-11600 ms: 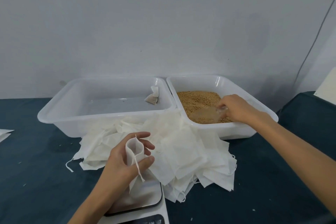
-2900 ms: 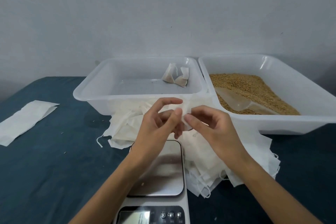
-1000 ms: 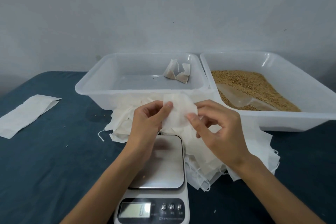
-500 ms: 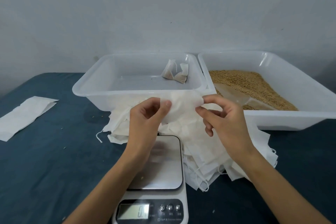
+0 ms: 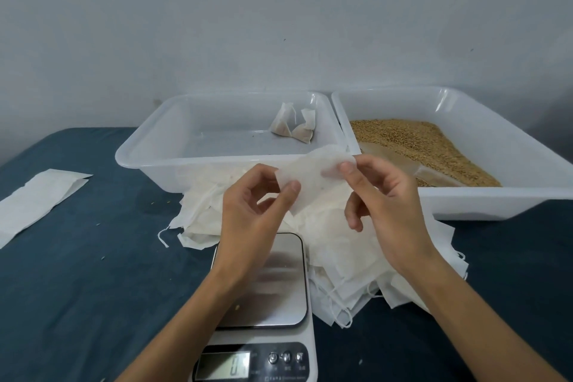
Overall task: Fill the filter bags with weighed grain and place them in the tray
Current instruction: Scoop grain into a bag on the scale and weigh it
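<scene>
An empty white filter bag (image 5: pixel 313 177) is stretched flat between my hands above the scale. My left hand (image 5: pixel 251 214) pinches its lower left corner, and my right hand (image 5: pixel 384 201) pinches its upper right edge. Under them lies a heap of several more empty filter bags (image 5: pixel 344 254). The left tray (image 5: pixel 148 152) holds two filled bags (image 5: pixel 294 127) in its far right corner. In the right tray (image 5: pixel 508 195) lies brown grain (image 5: pixel 412 143) with a clear scoop (image 5: pixel 400 164) resting in it.
A white kitchen scale (image 5: pixel 266 304) with a steel plate stands at the near edge, its display lit. A flat strip of white filter paper (image 5: pixel 37 198) lies on the dark blue table at the left. A grey wall rises behind the trays.
The bag has been spread wider between my hands, with my right hand shifting right and up along its edge. A second filled bag has appeared in the left tray since the earliest frame.
</scene>
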